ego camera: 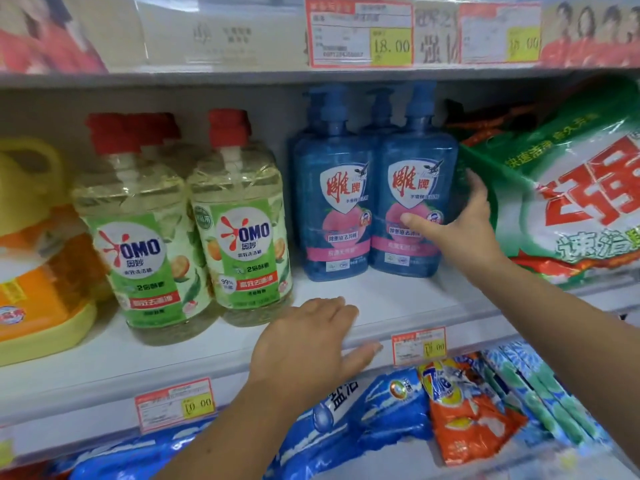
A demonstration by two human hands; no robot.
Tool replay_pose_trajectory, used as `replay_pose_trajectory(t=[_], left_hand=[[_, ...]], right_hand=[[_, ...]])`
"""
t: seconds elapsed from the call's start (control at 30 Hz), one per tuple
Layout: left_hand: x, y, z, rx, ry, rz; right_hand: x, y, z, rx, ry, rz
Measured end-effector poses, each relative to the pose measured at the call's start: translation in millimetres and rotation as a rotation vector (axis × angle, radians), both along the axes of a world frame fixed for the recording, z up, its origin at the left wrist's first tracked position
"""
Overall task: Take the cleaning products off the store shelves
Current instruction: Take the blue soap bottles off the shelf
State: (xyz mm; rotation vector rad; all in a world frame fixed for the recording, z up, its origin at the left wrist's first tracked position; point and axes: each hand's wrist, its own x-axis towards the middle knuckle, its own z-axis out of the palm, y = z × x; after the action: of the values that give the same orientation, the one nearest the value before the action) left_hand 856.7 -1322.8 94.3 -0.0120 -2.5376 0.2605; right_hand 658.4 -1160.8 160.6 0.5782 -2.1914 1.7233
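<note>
Two blue pump bottles stand side by side on the middle shelf (398,299); the right blue bottle (415,188) is gripped by my right hand (464,223), thumb across its front label and fingers round its right side. The left blue bottle (332,202) stands free beside it. My left hand (311,341) rests flat on the shelf's front edge, fingers straight, holding nothing. Left of the blue pair stand two pale-green OMO bottles (239,230) with red caps.
A big green and red detergent bag (568,188) leans against my right hand's side. A yellow jug (31,244) stands at far left. Blue, orange and striped detergent bags (460,403) lie on the shelf below. Price tags (419,344) hang on the shelf rails.
</note>
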Motion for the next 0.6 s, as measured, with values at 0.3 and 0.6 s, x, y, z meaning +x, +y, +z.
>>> replay_pose_trajectory(t=[0.3,0.6], left_hand=[[-1.7,-0.8,-1.1,0.052,0.019,-0.002],[6.8,3.2,14.3,0.121,-0.149,0.039]], right_hand=[[18.0,-0.4,8.2,-0.029,-0.034,0.082],[68.5,24.4,37.5,-0.134,-0.182,0.277]])
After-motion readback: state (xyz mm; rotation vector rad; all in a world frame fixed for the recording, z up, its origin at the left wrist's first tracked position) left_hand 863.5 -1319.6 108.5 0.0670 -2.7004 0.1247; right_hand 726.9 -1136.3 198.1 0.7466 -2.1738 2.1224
